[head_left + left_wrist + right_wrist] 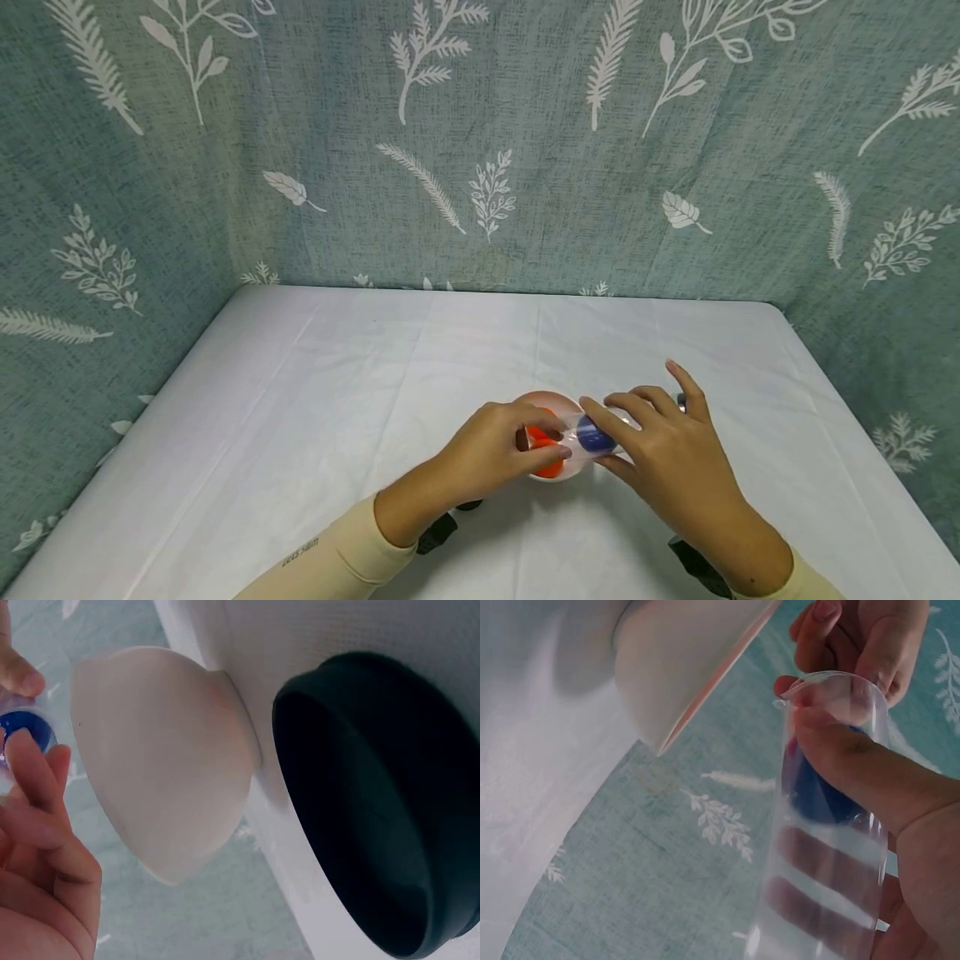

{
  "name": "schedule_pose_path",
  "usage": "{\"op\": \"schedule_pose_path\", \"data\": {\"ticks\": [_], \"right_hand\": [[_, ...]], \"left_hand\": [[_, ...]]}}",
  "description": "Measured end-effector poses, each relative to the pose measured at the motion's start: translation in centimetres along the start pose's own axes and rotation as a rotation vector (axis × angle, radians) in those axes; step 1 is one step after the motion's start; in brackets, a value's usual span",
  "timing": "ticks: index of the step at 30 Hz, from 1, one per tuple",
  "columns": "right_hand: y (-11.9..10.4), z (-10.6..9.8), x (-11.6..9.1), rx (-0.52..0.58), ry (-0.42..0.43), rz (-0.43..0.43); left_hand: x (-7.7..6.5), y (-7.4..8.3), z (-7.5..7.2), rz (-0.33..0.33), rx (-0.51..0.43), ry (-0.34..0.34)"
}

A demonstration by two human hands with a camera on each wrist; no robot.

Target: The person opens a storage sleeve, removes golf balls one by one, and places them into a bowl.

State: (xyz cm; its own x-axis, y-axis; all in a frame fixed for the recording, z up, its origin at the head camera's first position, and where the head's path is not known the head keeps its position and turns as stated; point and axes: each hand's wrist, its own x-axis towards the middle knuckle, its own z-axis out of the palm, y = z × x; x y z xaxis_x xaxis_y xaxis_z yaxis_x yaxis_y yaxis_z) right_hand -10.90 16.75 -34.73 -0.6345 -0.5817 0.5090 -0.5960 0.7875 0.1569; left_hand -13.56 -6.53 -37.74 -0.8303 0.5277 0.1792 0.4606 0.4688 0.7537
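A clear plastic tube (821, 892) is gripped by my right hand (663, 446), its thumb lying across the side near the rim. Inside the tube, close to its mouth, sits a blue ball (595, 434). At the open end is my left hand (495, 446), thumb and forefinger bent and spread apart near the rim. Whether these fingertips touch the tube is unclear. Below both hands stands a bowl (551, 400), white outside and pinkish inside, holding orange things (551, 465) that look like balls, partly hidden by the left fingers.
A dark round open container (375, 802) stands near the bowl, mostly hidden under the left wrist in the head view. A white cloth covers the table (360, 358). Green leaf-patterned curtain (480, 150) rises behind and at both sides.
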Motion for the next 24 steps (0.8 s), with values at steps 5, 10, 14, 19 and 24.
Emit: {"op": "schedule_pose_path", "data": {"ticks": [5, 10, 14, 19, 24], "right_hand": [[-0.24, -0.01, -0.07, 0.011, -0.021, 0.006], [-0.19, 0.16, -0.1, 0.038, -0.001, 0.003], [0.05, 0.08, -0.08, 0.04, -0.021, 0.026], [0.34, -0.13, 0.0, 0.035, -0.065, 0.066], [0.6, -0.18, 0.01, 0.032, -0.076, 0.085]], "left_hand": [[-0.05, 0.05, 0.13, -0.028, -0.03, 0.046], [-0.06, -0.06, 0.11, -0.037, -0.03, 0.05], [-0.05, -0.04, -0.01, -0.039, -0.025, 0.046], [-0.03, 0.07, -0.27, -0.041, -0.042, 0.033], [0.06, 0.13, -0.51, -0.033, -0.094, 0.012]]}}
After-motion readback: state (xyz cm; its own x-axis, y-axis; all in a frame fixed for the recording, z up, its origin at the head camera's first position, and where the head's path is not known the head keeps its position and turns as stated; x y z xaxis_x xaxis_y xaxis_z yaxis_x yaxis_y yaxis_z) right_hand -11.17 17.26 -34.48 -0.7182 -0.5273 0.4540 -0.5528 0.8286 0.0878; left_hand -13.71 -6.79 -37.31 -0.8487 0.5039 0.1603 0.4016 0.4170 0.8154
